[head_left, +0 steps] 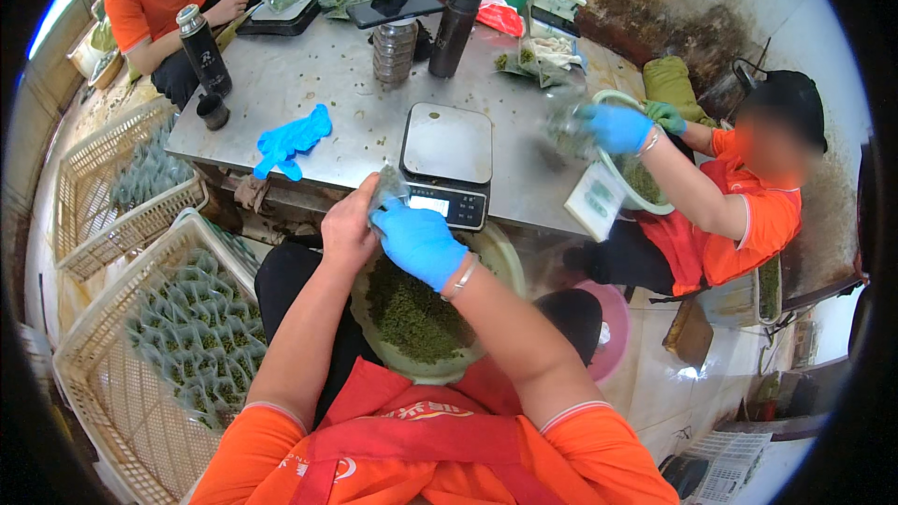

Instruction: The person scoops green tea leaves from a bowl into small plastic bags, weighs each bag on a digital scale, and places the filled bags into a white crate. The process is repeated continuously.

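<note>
My bare left hand [349, 224] pinches one side of a small clear plastic bag [389, 185]. On its other side, the fingers of my blue-gloved right hand [418, 241] close on the same bag. What the bag holds is hard to make out. Just beyond my hands, at the table's near edge, stands a digital scale [447, 145] with a bare silver plate. Below my forearms, between my knees, rests a pale basin [510, 266] of loose green plant bits [412, 318].
A blue glove [293, 140] lies on the metal table [346, 103], near a dark flask [203, 51]. Crates [112, 355] of filled bags stand at left. At right, a co-worker's gloved hand [617, 128] moves a blurred bag above another basin [662, 209]. A pink basin [613, 327] sits on the floor.
</note>
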